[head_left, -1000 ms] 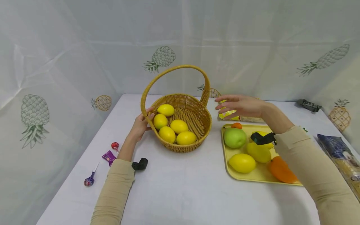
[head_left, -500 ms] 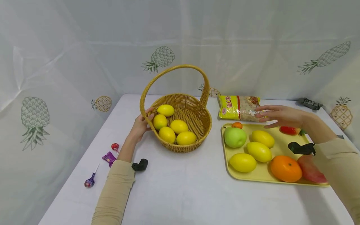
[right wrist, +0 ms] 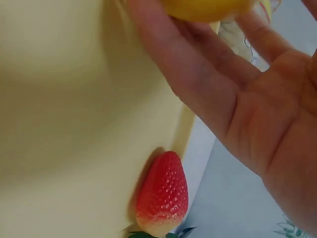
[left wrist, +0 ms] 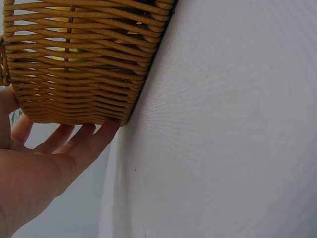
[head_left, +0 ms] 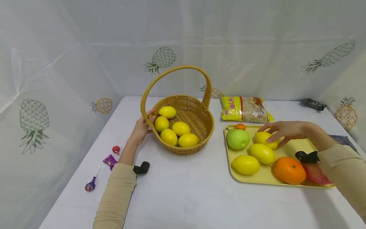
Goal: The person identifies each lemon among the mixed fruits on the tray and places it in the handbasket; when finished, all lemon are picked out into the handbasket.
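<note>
A wicker basket with a tall hoop handle stands mid-table, several yellow lemons gathered toward its left side. My left hand holds the basket's left side by the rim and handle base; in the left wrist view its fingers press against the woven wall. Over the yellow tray, my right hand grips a lemon between thumb and fingers. That lemon shows only in part at the top of the right wrist view. Two more lemons lie close by.
The tray also carries a green apple, an orange, a small orange fruit, a watermelon slice and a strawberry. A pasta bag lies behind it. Lollipops and a purple-wrapped candy lie left.
My right hand has moved right from beside the basket, then down onto the back lemon on the tray, its fingers closing round it. The left hand stays on the basket.
</note>
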Tool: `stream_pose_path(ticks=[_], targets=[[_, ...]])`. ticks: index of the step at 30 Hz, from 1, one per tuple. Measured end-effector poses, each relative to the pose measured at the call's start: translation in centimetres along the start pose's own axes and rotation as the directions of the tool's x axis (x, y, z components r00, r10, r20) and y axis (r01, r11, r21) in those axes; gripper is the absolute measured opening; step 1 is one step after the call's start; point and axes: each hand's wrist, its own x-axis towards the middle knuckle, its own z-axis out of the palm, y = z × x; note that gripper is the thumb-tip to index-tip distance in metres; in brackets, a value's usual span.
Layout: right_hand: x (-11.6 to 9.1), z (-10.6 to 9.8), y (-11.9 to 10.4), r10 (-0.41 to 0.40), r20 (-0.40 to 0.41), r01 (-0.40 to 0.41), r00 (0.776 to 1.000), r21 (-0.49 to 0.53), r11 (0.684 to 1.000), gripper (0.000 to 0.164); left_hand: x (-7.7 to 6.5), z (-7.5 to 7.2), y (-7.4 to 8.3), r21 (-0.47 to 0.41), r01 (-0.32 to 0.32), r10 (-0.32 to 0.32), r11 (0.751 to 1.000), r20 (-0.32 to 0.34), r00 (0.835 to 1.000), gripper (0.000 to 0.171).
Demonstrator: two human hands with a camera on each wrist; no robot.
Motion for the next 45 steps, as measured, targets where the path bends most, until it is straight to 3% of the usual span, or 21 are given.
stream_pose_path(ticks=[8, 13, 18, 23, 26, 30, 33, 35, 45], targets=[[-0.2, 0.3, -0.3, -0.021, -0.055, 0.018, 0.998, -0.061, 0.998, 0.068, 0.2, 0.0, -0.3, -0.001, -0.012, 0.012, 1.000, 0.013, 1.000, 0.052], [-1.0, -0.3, -2.3, -0.131, -0.142, 0.122, 0.981, -0.067, 0.990, 0.065, 0.2, 0.0, -0.2, -0.004, -0.004, 0.004, 1.000, 0.007, 1.000, 0.050], [-1.1, 0.0, -6.4, -0.262, -0.241, 0.227, 0.935, -0.161, 0.960, 0.064, 0.0, -0.2, -0.2, -0.003, -0.008, 0.008, 1.000, 0.008, 1.000, 0.051], [0.7, 1.4, -11.0, -0.367, -0.263, 0.318, 0.892, -0.208, 0.925, 0.062, 0.0, -0.3, -0.2, -0.009, 0.000, 0.000, 1.000, -0.001, 1.000, 0.052], [2.5, 2.7, -13.3, -0.442, -0.271, 0.404, 0.855, -0.186, 0.896, 0.060, 0.0, -0.3, -0.1, -0.013, -0.001, 0.001, 1.000, -0.006, 1.000, 0.050], [5.5, 4.8, -15.9, -0.554, -0.247, 0.551, 0.795, -0.088, 0.830, 0.058, 0.0, -0.2, -0.1, -0.015, -0.010, 0.010, 1.000, 0.011, 1.000, 0.050], [8.0, 6.3, -17.5, -0.602, -0.225, 0.612, 0.766, -0.030, 0.791, 0.059, 0.0, -0.1, -0.1, -0.018, -0.008, 0.009, 1.000, 0.019, 1.000, 0.051], [9.7, 7.1, -18.5, -0.612, -0.220, 0.620, 0.760, -0.040, 0.784, 0.059, 0.0, -0.1, -0.1, -0.020, -0.009, 0.009, 1.000, 0.022, 1.000, 0.051], [15.5, 8.7, -22.2, -0.548, -0.244, 0.515, 0.800, -0.189, 0.836, 0.063, 0.1, -0.1, -0.1, -0.022, -0.020, 0.020, 1.000, 0.016, 1.000, 0.051]])
